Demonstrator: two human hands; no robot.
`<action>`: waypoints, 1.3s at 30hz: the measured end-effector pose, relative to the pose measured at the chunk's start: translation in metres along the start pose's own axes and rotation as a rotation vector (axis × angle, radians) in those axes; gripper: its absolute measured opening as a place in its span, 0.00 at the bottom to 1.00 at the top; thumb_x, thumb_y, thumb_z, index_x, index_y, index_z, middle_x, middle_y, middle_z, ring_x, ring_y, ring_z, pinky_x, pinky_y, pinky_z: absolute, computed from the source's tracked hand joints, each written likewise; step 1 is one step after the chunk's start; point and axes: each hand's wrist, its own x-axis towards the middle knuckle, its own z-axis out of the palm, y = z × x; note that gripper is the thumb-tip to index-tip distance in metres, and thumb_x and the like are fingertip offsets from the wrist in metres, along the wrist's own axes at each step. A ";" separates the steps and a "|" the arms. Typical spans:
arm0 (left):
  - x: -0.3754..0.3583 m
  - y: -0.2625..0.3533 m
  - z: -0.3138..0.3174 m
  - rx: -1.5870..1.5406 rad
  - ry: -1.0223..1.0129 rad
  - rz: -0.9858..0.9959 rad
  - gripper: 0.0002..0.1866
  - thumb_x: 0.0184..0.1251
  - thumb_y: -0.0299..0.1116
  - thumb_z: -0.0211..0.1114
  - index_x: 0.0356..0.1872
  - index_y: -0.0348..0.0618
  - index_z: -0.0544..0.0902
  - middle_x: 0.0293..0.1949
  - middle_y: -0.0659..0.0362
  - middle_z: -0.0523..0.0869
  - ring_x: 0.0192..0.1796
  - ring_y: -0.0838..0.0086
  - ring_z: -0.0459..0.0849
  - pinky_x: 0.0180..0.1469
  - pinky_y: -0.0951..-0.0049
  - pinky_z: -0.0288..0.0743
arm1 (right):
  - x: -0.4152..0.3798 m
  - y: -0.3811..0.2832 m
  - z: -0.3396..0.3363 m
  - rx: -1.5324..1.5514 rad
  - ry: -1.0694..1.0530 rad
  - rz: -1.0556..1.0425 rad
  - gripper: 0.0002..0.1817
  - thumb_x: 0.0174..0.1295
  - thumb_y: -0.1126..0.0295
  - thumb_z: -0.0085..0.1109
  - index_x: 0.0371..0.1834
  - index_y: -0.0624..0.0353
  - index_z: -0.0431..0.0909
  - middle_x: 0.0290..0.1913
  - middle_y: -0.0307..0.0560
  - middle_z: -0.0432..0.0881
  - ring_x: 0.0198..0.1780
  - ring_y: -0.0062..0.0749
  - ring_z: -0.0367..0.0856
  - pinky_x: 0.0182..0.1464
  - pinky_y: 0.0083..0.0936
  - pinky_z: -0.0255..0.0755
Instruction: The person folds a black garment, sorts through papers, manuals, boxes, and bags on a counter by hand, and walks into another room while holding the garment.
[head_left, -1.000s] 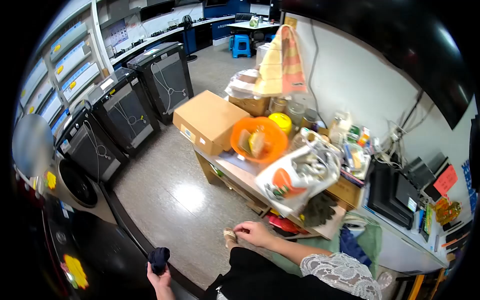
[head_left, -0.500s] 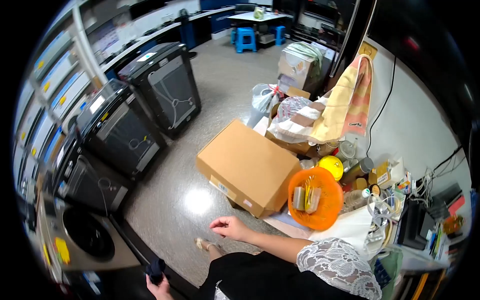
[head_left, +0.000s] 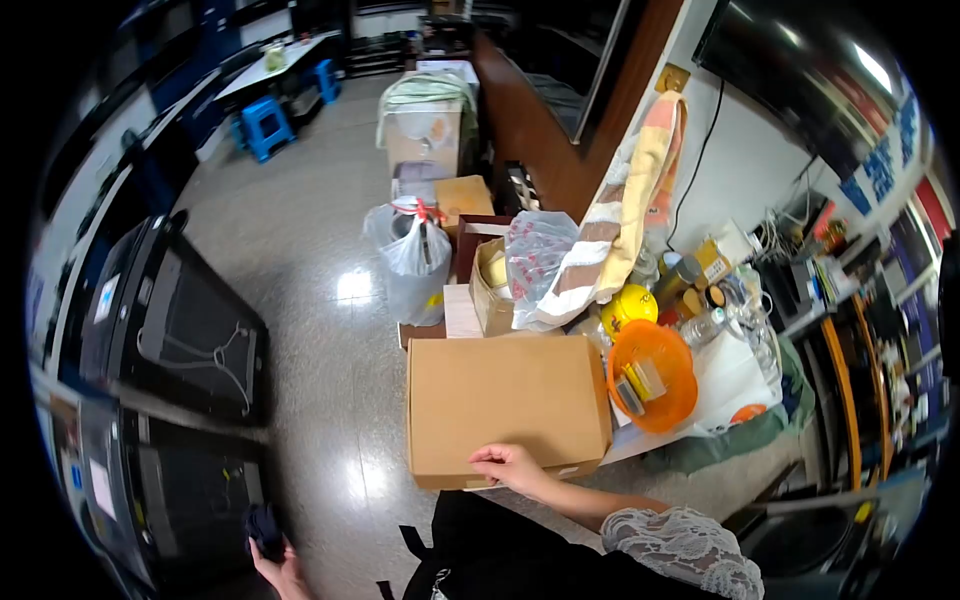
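Observation:
At the lower left, my left hand (head_left: 283, 571) is closed round a small dark bundle of what looks like cloth (head_left: 262, 530), partly hidden by the fingers. My right hand (head_left: 508, 467) hovers over the near edge of a large closed cardboard box (head_left: 505, 395), its fingers curled together and nothing visible in them. Just right of the box sits an orange plastic basket (head_left: 685, 398), with a few small packages and a yellow item inside.
Dark appliances (head_left: 190, 320) line the left side. Beyond the box are a tied plastic bag (head_left: 415, 265), an open carton (head_left: 490, 300) and a hanging striped towel (head_left: 625, 240). A yellow round container (head_left: 630, 303) and bottles (head_left: 703, 325) crowd the right; blue stools (head_left: 268, 128) stand far back.
My view has turned right, and the box now lies squarely before me. My right hand has come over the box's near edge; my left hand still holds the dark bundle.

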 end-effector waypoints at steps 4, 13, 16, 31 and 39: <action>0.066 -0.005 0.091 0.014 -0.109 -0.166 0.13 0.61 0.39 0.61 0.43 0.43 0.80 0.42 0.58 0.83 0.43 0.66 0.82 0.45 0.65 0.79 | 0.058 -0.003 0.025 -0.005 0.087 -0.049 0.09 0.61 0.71 0.57 0.43 0.62 0.77 0.28 0.35 0.76 0.26 0.15 0.71 0.29 0.14 0.68; 0.157 -0.001 0.220 0.297 0.018 -0.305 0.12 0.61 0.43 0.60 0.39 0.49 0.80 0.39 0.63 0.84 0.39 0.69 0.82 0.39 0.69 0.76 | 0.196 -0.105 0.075 0.093 0.185 -0.370 0.10 0.60 0.71 0.58 0.44 0.60 0.77 0.33 0.34 0.79 0.30 0.14 0.74 0.33 0.12 0.70; 0.201 -0.008 0.254 0.445 0.033 -0.319 0.13 0.60 0.44 0.60 0.40 0.50 0.80 0.40 0.62 0.83 0.42 0.69 0.81 0.41 0.69 0.75 | 0.203 -0.160 0.035 -0.803 0.845 -0.650 0.15 0.54 0.71 0.61 0.46 0.60 0.76 0.48 0.48 0.77 0.49 0.36 0.73 0.46 0.29 0.72; 0.275 -0.184 0.507 0.924 -0.826 -0.707 0.22 0.60 0.37 0.59 0.55 0.42 0.73 0.49 0.58 0.80 0.50 0.67 0.79 0.51 0.67 0.75 | 0.156 -0.226 -0.075 -1.033 1.616 -0.051 0.26 0.36 0.77 0.67 0.45 0.57 0.73 0.41 0.48 0.77 0.46 0.43 0.73 0.50 0.32 0.67; 0.208 -0.202 0.545 1.052 -1.050 -0.835 0.24 0.53 0.25 0.57 0.55 0.36 0.71 0.50 0.53 0.79 0.52 0.61 0.78 0.57 0.63 0.70 | 0.059 -0.232 -0.073 -1.148 1.680 -0.143 0.12 0.33 0.85 0.58 0.23 0.59 0.72 0.35 0.49 0.78 0.41 0.45 0.75 0.42 0.31 0.69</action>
